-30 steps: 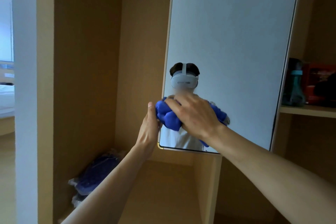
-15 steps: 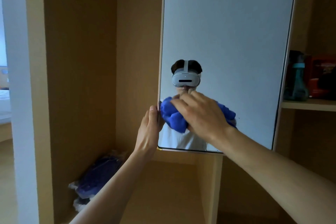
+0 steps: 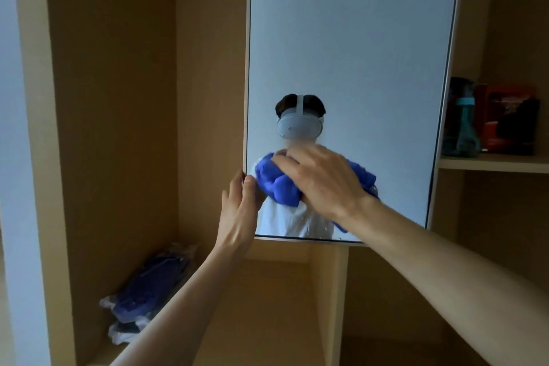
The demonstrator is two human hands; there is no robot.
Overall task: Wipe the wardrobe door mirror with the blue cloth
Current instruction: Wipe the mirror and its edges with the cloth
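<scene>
The wardrobe door mirror [image 3: 350, 47] hangs open in front of me, tall and framed in light wood. My right hand [image 3: 322, 180] presses a bunched blue cloth [image 3: 276, 184] against the lower left part of the glass, fingers curled over it. My left hand [image 3: 240, 211] grips the mirror door's left edge near its bottom corner, thumb on the front. The glass reflects a person with a white headset and the cloth's far side.
Inside the wooden wardrobe, a plastic-wrapped blue bundle [image 3: 148, 288] lies on the lower left shelf. On the right shelf [image 3: 493, 162] stand a teal bottle [image 3: 460, 122] and a red box [image 3: 508, 119]. A vertical divider [image 3: 329, 300] stands below the mirror.
My right hand and the cloth have shifted slightly right and up along the lower glass. My left hand keeps its hold on the door edge.
</scene>
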